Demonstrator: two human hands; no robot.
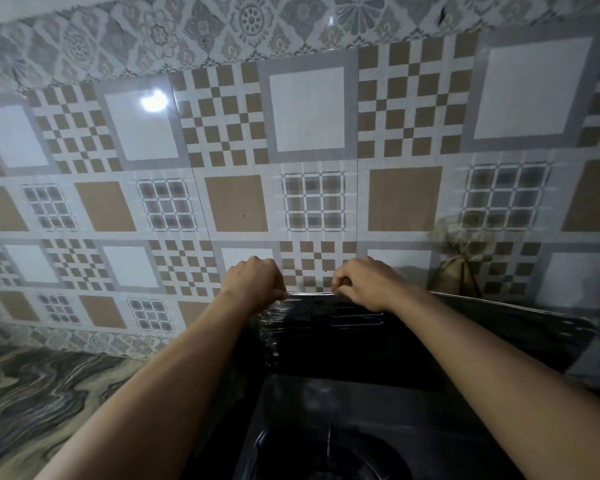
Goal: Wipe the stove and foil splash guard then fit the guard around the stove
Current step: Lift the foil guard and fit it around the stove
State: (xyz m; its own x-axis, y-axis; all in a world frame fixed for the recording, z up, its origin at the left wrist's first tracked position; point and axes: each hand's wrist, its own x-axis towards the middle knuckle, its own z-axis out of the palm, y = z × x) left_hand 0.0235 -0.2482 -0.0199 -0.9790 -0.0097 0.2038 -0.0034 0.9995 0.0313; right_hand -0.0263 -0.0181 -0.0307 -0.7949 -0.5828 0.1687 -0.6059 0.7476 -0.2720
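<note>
Foil guard (326, 327) stands behind stove (326, 427), against tiled wall (222, 168). Left hand (253, 282), right hand (364, 282) pinch top edge. Fitting step. Next: likely press guard straight, bend sides round stove.

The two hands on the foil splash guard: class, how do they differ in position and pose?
The left hand grips the top edge of the foil splash guard near its left corner; the right hand grips further along the same edge. The left hand shows mostly its back, fingers hidden, while the right hand's curled fingers show. Both pinch the same top edge, in front of the tiled wall.
</note>
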